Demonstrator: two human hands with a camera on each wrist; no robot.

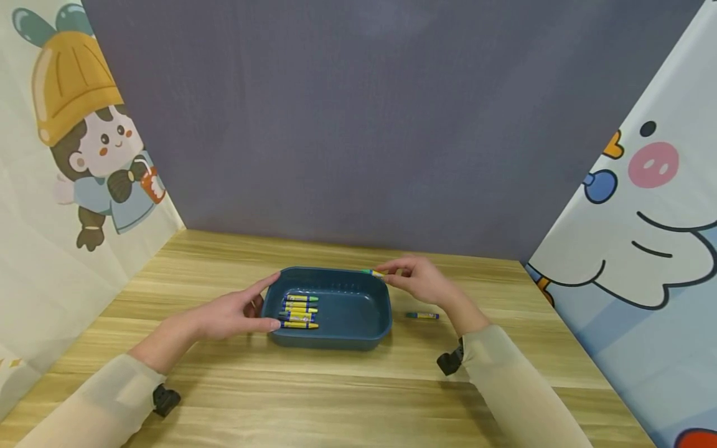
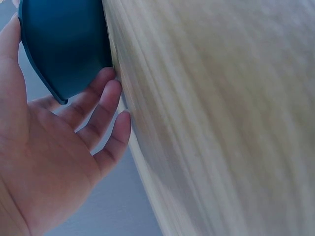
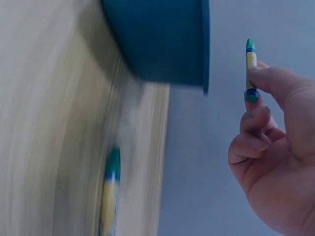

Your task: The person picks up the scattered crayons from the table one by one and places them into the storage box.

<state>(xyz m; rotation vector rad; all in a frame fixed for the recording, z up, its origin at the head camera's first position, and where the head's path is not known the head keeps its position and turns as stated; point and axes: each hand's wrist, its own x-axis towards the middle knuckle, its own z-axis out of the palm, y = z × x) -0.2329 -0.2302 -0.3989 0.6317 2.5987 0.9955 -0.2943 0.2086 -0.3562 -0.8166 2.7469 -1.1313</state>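
A dark blue-green box (image 1: 336, 340) without a lid stands on the table. Several crayons (image 1: 299, 317) in yellow and blue wrappers lie side by side at its left end. My left hand (image 1: 235, 311) is spread at that end, index finger by the back corner and thumb at the front rim; its lower fingers rest near the box's outer wall in the left wrist view. Between thumb and fingertips, my right hand (image 1: 414, 277) pinches a green crayon (image 3: 251, 64), raised by the back right rim. Another crayon, dark green (image 1: 422, 315), lies on the table right of the box.
The wood-patterned table (image 1: 313, 398) ends at a grey backdrop (image 1: 358, 137). Cartoon-printed panels flank it, one on the left (image 1: 33, 261) and one on the right (image 1: 633, 261). Each wrist carries a small black device.
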